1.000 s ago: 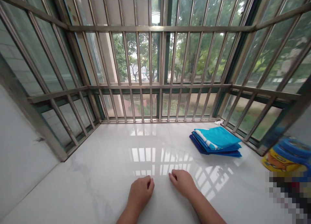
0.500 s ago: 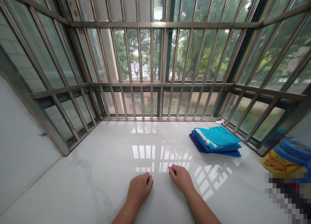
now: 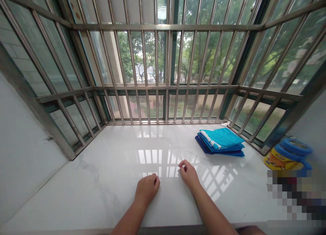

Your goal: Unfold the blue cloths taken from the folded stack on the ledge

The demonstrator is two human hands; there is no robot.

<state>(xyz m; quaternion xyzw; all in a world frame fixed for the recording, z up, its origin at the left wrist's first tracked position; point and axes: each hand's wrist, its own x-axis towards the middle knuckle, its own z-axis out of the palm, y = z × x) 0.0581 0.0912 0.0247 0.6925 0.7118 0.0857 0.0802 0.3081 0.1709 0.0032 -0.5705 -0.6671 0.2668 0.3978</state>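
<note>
My left hand (image 3: 147, 188) rests on the white marble-look sill (image 3: 107, 180) with its fingers curled into a loose fist. Opposite it, my right hand (image 3: 188, 173) is a little farther forward, its fingers also curled in loosely. Nothing shows in either hand, and a gap of bare sill lies between them. A folded stack of blue cloth (image 3: 221, 141), bright blue on top with a white patterned edge and dark blue below, lies beyond my right hand to the right. Neither hand touches it.
A blue and yellow container with a cartoon face (image 3: 285, 156) stands at the right edge, with a pixelated area below it. Metal bars (image 3: 165, 88) enclose the sill at the back and sides. A small white scrap (image 3: 225, 124) lies in the back right corner.
My right hand has moved slightly forward, its fingers shifting a little. The view has shifted slightly, and the sill's front edge now shows at the bottom. The blue cloth stays folded.
</note>
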